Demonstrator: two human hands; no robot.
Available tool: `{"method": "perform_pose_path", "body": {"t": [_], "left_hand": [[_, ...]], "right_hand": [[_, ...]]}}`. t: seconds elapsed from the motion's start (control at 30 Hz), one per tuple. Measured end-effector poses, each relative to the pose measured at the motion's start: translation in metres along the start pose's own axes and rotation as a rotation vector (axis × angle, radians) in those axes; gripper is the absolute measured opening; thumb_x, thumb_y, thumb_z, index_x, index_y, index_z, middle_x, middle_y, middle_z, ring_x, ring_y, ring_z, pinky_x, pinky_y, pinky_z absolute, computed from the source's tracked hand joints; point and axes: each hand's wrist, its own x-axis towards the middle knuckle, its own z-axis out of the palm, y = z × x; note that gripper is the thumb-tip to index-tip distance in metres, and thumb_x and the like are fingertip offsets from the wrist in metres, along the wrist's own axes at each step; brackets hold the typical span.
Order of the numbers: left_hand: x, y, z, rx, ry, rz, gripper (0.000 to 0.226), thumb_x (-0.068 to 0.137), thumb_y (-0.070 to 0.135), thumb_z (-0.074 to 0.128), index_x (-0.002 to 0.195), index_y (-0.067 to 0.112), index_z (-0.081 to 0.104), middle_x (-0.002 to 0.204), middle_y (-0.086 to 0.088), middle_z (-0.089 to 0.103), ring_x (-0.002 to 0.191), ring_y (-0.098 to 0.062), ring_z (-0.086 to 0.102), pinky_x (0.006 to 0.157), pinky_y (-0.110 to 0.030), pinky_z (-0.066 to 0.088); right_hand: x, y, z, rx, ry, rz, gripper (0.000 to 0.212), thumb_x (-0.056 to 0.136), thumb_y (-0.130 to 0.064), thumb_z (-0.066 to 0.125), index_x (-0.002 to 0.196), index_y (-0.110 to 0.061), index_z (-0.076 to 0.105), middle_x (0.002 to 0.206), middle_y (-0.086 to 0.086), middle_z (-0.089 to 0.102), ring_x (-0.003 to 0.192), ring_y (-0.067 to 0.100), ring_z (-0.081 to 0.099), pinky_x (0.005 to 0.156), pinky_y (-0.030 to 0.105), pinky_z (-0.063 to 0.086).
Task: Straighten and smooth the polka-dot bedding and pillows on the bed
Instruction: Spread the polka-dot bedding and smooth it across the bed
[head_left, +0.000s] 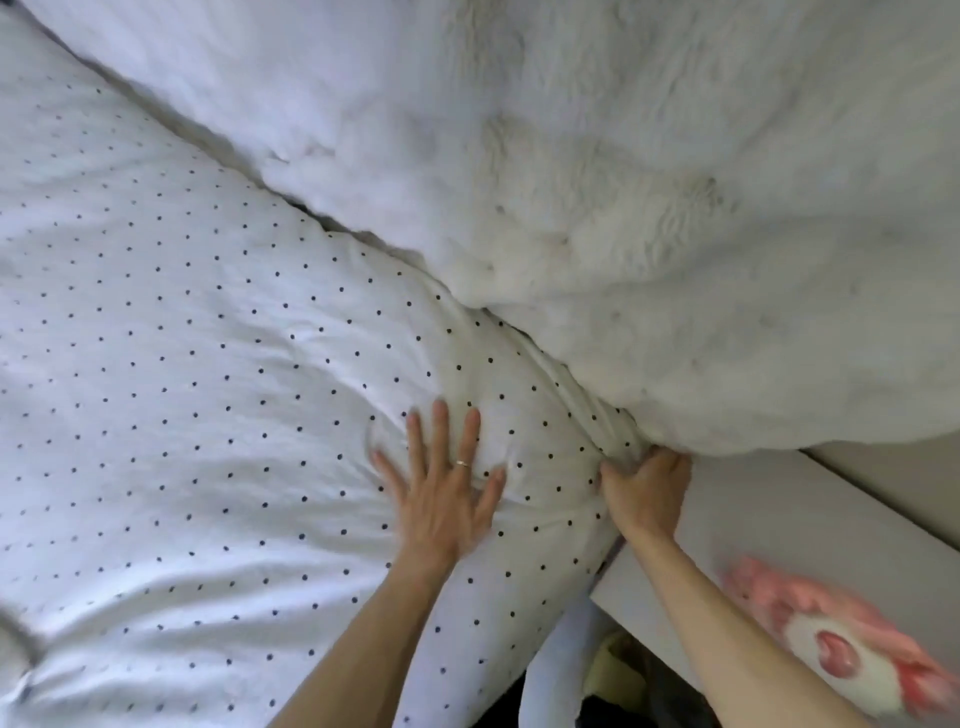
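Pressing flat on the white dark-dotted fabric bedding (182, 338), the left hand (441, 493) lies with fingers spread and straight. The right hand (647, 488) — fingers curled — grips the bedding's bunched right edge, just beside the fluffy white fleece blanket (623, 156). The bedding covers the left and near part of the bed.

Fluffy blanket (649, 182) behind polka-dot bedding (182, 338); shelf (779, 519) right.

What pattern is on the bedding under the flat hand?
White bedding with small dark dots; head view.
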Motion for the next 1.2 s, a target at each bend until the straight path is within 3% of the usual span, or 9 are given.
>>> {"method": "perform_pose_path", "body": {"t": [0.23, 0.33, 0.43, 0.53, 0.67, 0.83, 0.93, 1.07, 1.2], "left_hand": [[-0.076, -0.009, -0.009, -0.136, 0.109, -0.422, 0.072, 0.093, 0.067, 0.035, 0.158, 0.043, 0.016, 0.169, -0.005, 0.003, 0.155, -0.029, 0.001, 0.111, -0.075, -0.005], [-0.125, -0.029, 0.011, -0.268, -0.257, -0.775, 0.076, 0.079, 0.09, 0.011, 0.141, 0.064, -0.026, 0.164, 0.009, -0.024, 0.151, -0.023, -0.023, 0.106, -0.081, 0.005], [-0.152, -0.035, 0.012, -0.335, -0.491, -0.799, 0.085, 0.074, 0.094, 0.015, 0.139, 0.063, -0.03, 0.155, 0.017, -0.042, 0.147, -0.025, -0.033, 0.106, -0.076, 0.018], [-0.13, -0.042, -0.018, -0.306, -0.613, -0.72, 0.09, 0.09, 0.073, 0.039, 0.156, 0.041, -0.013, 0.166, -0.007, -0.016, 0.152, -0.04, 0.001, 0.118, -0.056, 0.025], [-0.102, -0.029, -0.105, -0.518, -0.779, -0.733, 0.06, 0.098, 0.047, 0.047, 0.15, 0.022, 0.034, 0.149, -0.008, 0.042, 0.12, -0.033, 0.059, 0.077, -0.038, 0.056], [-0.106, 0.015, -0.2, -0.863, -0.635, -0.631, 0.082, 0.086, 0.081, 0.041, 0.141, 0.021, 0.051, 0.14, -0.004, 0.056, 0.118, -0.027, 0.059, 0.084, -0.04, 0.055], [-0.114, 0.019, -0.257, -1.213, -0.619, -0.708, 0.104, 0.065, 0.092, 0.055, 0.141, 0.022, 0.048, 0.135, -0.008, 0.056, 0.096, -0.026, 0.068, 0.057, -0.039, 0.059], [-0.145, -0.02, -0.302, -1.082, -0.474, -0.694, 0.042, 0.084, 0.035, 0.061, 0.115, 0.005, 0.061, 0.106, -0.014, 0.066, 0.083, -0.031, 0.073, 0.065, -0.047, 0.064], [-0.223, -0.091, -0.313, -1.043, -0.36, -0.687, 0.01, 0.079, 0.001, 0.05, 0.082, 0.009, 0.053, 0.077, -0.008, 0.052, 0.064, -0.021, 0.057, 0.051, -0.023, 0.047]], "right_hand": [[-0.004, 0.006, -0.012, -0.037, -0.21, -0.071, 0.085, 0.073, -0.035, 0.082, 0.14, -0.008, 0.036, 0.14, 0.017, 0.049, 0.126, 0.038, 0.051, 0.1, 0.045, 0.045], [-0.002, 0.003, -0.019, -0.12, -0.292, -0.156, 0.097, 0.068, -0.05, 0.081, 0.146, -0.018, 0.035, 0.144, 0.012, 0.05, 0.131, 0.037, 0.048, 0.104, 0.049, 0.044], [-0.009, -0.01, -0.023, -0.346, -0.239, -0.259, 0.089, 0.064, -0.057, 0.077, 0.139, -0.017, 0.051, 0.136, 0.019, 0.05, 0.127, 0.041, 0.044, 0.1, 0.05, 0.044], [-0.028, -0.024, -0.032, -0.464, -0.233, -0.312, 0.075, 0.075, -0.051, 0.073, 0.137, -0.016, 0.05, 0.132, 0.019, 0.051, 0.121, 0.041, 0.049, 0.092, 0.048, 0.048], [-0.065, -0.043, -0.066, -0.338, -0.297, -0.159, 0.062, 0.084, -0.037, 0.071, 0.128, -0.002, 0.045, 0.123, 0.02, 0.061, 0.108, 0.039, 0.061, 0.078, 0.04, 0.047], [-0.156, -0.089, -0.105, -0.198, -0.486, -0.418, 0.007, 0.083, -0.027, 0.065, 0.085, -0.02, 0.065, 0.084, -0.001, 0.07, 0.081, 0.023, 0.064, 0.073, 0.039, 0.053], [-0.233, -0.129, -0.121, -0.17, -0.695, -0.537, 0.012, 0.074, -0.027, 0.068, 0.069, -0.025, 0.057, 0.059, -0.015, 0.056, 0.063, 0.009, 0.053, 0.059, 0.028, 0.039], [-0.308, -0.162, -0.125, -0.397, -0.951, -0.648, 0.033, 0.071, -0.029, 0.073, 0.055, -0.026, 0.044, 0.046, -0.014, 0.037, 0.044, 0.002, 0.034, 0.058, 0.025, 0.029], [-0.375, -0.189, -0.103, -0.529, -1.157, -0.669, 0.033, 0.075, -0.046, 0.069, 0.079, -0.016, 0.057, 0.073, 0.002, 0.055, 0.057, 0.006, 0.05, 0.06, 0.024, 0.04]]}}
